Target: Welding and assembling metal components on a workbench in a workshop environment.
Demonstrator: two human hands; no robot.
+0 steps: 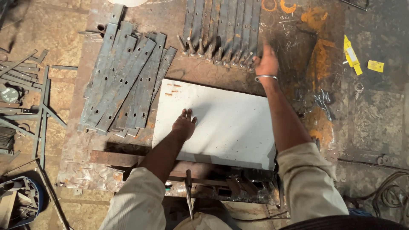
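My left hand (184, 123) lies flat, fingers spread, on a white rectangular sheet (230, 127) lying on a rusty metal workbench (191, 72). My right hand (266, 61) reaches past the sheet's far edge to a row of long grey hinge straps with round pins (221, 30). Its fingers close around the pin end of the rightmost strap (253, 34). A metal bangle sits on that wrist.
A fanned pile of drilled flat steel bars (123, 81) lies left of the sheet. Angle-iron offcuts (30, 89) litter the floor at left. A yellow tool (352, 55) and yellow tag (375, 65) lie at right. A hammer handle (188, 191) sticks out at the near edge. Cables (390, 194) coil bottom right.
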